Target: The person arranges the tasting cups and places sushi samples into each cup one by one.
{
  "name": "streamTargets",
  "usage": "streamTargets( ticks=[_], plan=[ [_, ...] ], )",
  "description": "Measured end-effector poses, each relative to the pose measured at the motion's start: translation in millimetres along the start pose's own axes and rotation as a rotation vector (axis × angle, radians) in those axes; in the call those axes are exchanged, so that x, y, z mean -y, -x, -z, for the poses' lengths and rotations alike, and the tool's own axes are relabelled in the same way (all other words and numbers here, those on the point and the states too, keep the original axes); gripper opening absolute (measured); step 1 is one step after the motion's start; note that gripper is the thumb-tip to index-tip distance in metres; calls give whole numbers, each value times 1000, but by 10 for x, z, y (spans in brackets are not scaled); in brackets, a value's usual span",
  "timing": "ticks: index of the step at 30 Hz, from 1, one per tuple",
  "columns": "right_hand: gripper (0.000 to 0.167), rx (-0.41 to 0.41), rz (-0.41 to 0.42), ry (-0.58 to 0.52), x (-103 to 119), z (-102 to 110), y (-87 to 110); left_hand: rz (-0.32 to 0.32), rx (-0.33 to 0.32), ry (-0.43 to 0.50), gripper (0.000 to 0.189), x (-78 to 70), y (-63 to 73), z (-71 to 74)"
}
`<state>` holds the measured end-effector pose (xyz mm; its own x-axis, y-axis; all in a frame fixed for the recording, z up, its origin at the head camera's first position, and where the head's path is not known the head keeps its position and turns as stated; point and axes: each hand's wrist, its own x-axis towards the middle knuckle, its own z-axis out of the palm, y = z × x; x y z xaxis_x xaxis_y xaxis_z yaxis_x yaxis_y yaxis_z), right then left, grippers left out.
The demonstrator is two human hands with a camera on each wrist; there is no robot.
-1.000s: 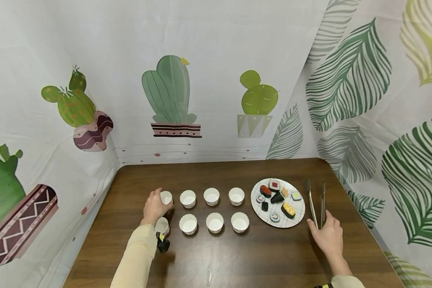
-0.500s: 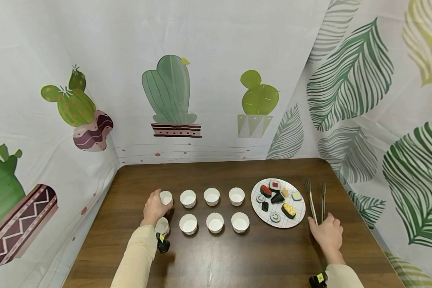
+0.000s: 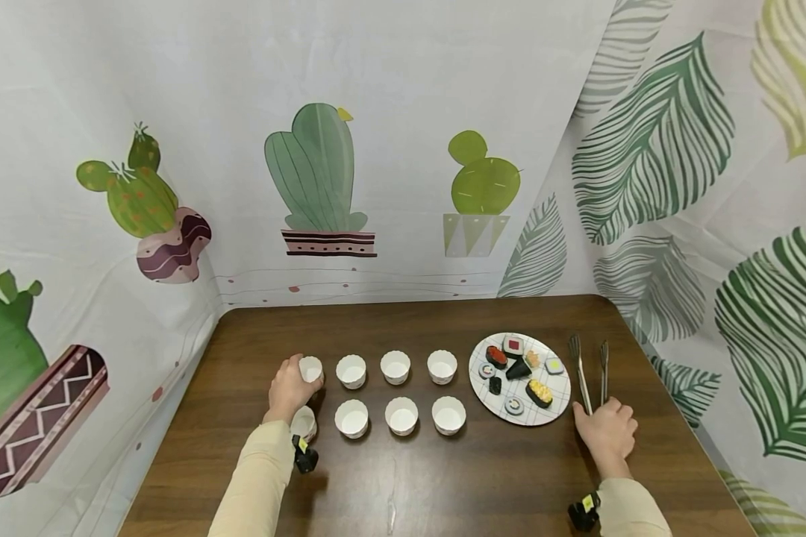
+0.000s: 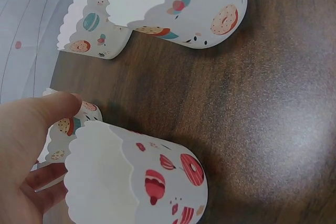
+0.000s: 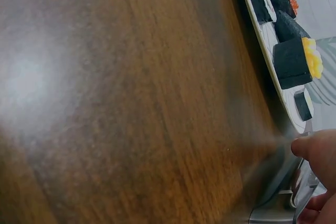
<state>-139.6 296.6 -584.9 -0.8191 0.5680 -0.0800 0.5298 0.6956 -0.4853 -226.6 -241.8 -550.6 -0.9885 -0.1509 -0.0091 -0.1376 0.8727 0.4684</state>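
Observation:
My left hand [image 3: 292, 391] holds a white scalloped paper baking cup [image 3: 311, 368] at the back left of the table. In the left wrist view the thumb lies along that cup's rim, and part of the printed side [image 4: 59, 142] shows past it. Just in front of it stands another baking cup [image 3: 303, 422], partly behind my wrist in the head view. At the right, my right hand [image 3: 607, 432] grips metal tongs [image 3: 582, 379] near their joined end. The two arms stand spread, pointing to the back of the table. In the right wrist view the thumb [image 5: 313, 148] presses on one arm.
Several more white baking cups [image 3: 395, 367] stand in two rows across the table's middle. Between them and the tongs lies a round checked plate [image 3: 554, 391] with several sushi pieces [image 3: 539, 393]. Printed cloth [image 3: 403, 276] hangs behind the brown table [image 3: 483, 485].
My right hand has settled over the tongs, its fingers drawn in more round them. The right forearm has shifted left and its wrist camera has come into view. The left hand stays put.

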Motion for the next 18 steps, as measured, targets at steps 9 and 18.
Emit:
streamTargets(
  ticks=[9, 18],
  plan=[
    [60, 15, -21, -36, 29, 53, -38, -10, -21, -1, 68, -21, 14, -3],
    [56, 53, -20, -24, -21, 143, -85, 0, -32, -6, 66, -13, 5, -19]
  ],
)
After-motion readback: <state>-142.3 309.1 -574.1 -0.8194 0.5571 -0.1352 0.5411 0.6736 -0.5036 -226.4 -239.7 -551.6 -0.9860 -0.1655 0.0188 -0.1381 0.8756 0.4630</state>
